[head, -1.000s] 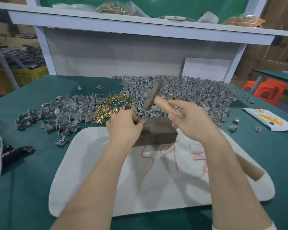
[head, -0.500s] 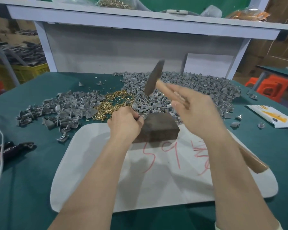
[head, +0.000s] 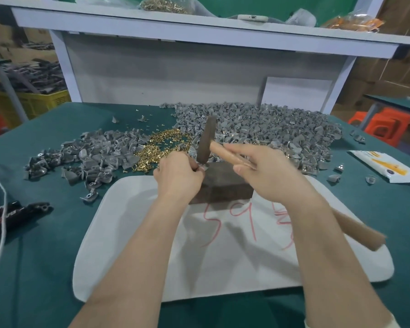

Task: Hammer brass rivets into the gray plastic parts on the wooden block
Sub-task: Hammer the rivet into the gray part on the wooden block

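Green table [head: 57, 233]: block [head: 227, 185] beside left hand [head: 178, 176]

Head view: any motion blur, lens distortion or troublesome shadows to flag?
In the head view, the hammer and the right hand gripping it are smeared by motion blur, worst at the handle's butt; the left hand pinching a gray part on the wooden block is sharper; the shelf edge bows from the wide-angle lens; soft arm shadows cross the white mat; no harsh glare.

Wooden block [head: 225, 185] on mat [head: 133, 245], rivets [head: 161, 147] behind-left.
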### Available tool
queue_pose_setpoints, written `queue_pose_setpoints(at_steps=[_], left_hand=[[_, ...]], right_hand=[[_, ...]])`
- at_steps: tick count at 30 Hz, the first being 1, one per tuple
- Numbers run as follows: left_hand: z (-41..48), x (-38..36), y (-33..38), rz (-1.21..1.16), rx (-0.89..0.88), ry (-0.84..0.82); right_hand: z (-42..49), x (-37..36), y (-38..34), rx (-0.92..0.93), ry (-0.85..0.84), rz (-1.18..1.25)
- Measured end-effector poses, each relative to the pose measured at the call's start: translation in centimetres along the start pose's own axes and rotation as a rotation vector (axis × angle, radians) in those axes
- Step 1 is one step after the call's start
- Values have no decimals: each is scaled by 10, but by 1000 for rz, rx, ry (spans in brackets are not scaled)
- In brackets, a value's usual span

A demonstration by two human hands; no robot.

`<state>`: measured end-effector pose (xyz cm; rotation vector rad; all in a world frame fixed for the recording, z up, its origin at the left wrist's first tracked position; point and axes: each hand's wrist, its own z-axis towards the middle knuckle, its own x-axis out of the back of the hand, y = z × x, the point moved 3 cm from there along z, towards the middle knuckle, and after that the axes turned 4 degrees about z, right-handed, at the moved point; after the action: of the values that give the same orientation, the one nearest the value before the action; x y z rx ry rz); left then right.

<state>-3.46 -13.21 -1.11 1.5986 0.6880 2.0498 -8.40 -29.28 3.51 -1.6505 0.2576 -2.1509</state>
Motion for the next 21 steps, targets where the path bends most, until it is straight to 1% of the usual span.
queue_pose_setpoints(at_steps=[1,2,4,6,9,11,13,15,19,21], left_hand=[[-1,0,0,1,-4,-4],[0,1,1,2,-8,-3],[0,2,2,7,-7,0],[1,3,2,8,-4,2],[0,1,1,21,-21,2],[-2,1,2,12,-25,5],[-2,2,3,10,-21,-3],[-2,3,3,14,-15,-16],[-3,3,3,7,-26,-48],[-4,1,5,-11,-39,-63]], right_hand=[[-1,-1,2,-26,-25,-17],[0,1,2,-39,1,-19],[-1,4,3,-46,65,2],[2,6,6,-78,158,81],[9,0,22,-169,281,145],[14,-9,40,-285,273,153],[17,-21,58,-423,200,191],[18,-32,70,-504,141,260],[17,-43,79,-528,119,149],[15,-41,77,-523,151,74]])
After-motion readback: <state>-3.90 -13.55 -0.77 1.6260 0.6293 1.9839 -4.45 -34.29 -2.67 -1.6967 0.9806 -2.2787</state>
